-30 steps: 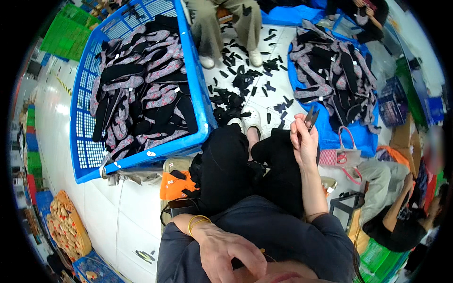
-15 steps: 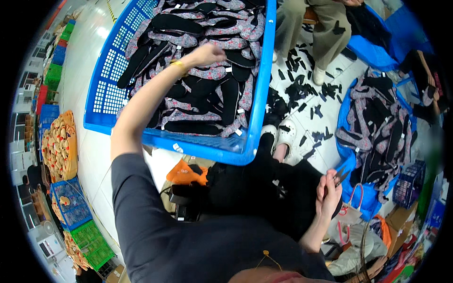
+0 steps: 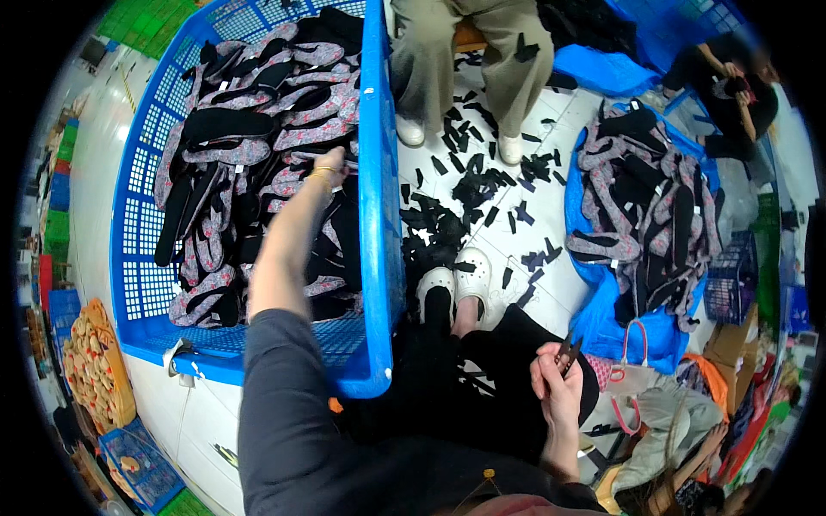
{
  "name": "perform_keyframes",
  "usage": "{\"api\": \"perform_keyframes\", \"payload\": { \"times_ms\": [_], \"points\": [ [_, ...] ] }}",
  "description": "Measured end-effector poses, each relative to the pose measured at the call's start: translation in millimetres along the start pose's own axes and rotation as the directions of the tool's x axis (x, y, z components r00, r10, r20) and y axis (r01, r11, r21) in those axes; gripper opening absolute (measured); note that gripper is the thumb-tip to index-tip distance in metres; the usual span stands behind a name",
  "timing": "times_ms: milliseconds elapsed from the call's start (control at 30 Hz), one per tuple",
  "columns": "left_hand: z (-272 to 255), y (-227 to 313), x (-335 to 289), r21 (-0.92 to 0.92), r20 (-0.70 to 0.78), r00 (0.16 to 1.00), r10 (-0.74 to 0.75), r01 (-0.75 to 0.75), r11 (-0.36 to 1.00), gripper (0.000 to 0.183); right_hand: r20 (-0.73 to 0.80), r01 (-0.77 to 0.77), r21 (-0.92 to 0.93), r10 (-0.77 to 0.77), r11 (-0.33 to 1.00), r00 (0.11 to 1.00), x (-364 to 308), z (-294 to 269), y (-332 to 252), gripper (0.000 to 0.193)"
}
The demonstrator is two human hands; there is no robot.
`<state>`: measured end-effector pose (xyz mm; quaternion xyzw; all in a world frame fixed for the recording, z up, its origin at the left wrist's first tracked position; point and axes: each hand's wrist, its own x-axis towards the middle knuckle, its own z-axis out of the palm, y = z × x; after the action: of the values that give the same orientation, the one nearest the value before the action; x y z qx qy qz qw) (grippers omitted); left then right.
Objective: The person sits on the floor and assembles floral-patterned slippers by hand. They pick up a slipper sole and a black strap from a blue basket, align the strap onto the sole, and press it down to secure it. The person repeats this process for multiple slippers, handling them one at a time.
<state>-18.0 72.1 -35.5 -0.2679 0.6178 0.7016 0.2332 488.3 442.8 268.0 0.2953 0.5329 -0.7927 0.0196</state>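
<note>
My left arm reaches over a large blue plastic crate (image 3: 375,215), and my left hand (image 3: 330,163) is above the pile in it, close to the right wall. Its fingers are bent down and blurred, so whether they hold anything cannot be seen. The pile is of soft slippers (image 3: 228,126), grey with a pink floral pattern and black soles, some with small white tags. By my right knee, my right hand (image 3: 555,378) is closed around a small pair of dark thread snips (image 3: 568,353), blades pointing up and away.
Black fabric scraps (image 3: 482,185) litter the tiled floor before my white clogs (image 3: 472,279). To the right, a blue sack (image 3: 594,318) holds more slippers. A person in khaki trousers (image 3: 516,64) sits opposite. A yellow bin (image 3: 112,404) stands far left.
My view has shifted, so the crate now lies further left and lower. My left hand has moved toward the crate's right wall. The snips stay in my right hand.
</note>
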Motion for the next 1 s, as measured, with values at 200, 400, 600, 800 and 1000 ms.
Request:
{"api": "perform_keyframes", "payload": {
  "times_ms": [200, 400, 600, 800, 1000],
  "points": [
    [15, 129, -281, 0.250, 0.197, 0.915, 0.352, -0.394, 0.884, 0.026, 0.076, 0.024, -0.115, -0.016, 0.993, 0.997, -18, 1, 6, 0.029],
    [33, 98, -510, 0.130, 0.335, 0.508, 0.793, -0.859, 0.495, 0.028, 0.351, 0.157, -0.187, -0.084, 0.970, 0.933, -34, 13, 11, 0.033],
    [91, -18, -581, 0.298, 0.653, 0.365, 0.663, -0.929, 0.218, 0.032, 0.190, 0.625, -0.069, -0.604, 0.778, 0.774, -59, 36, -38, 0.050],
    [143, -80, -562, 0.102, 0.886, 0.006, 0.463, -0.978, -0.183, 0.038, 0.186, 0.645, -0.189, -0.618, 0.740, 0.764, -74, -2, -16, 0.039],
    [148, -67, -582, -0.003, 0.922, 0.089, 0.378, -0.972, 0.234, 0.037, 0.148, 0.720, -0.210, -0.707, 0.661, 0.692, -98, -15, 50, 0.045]
  ]
}}
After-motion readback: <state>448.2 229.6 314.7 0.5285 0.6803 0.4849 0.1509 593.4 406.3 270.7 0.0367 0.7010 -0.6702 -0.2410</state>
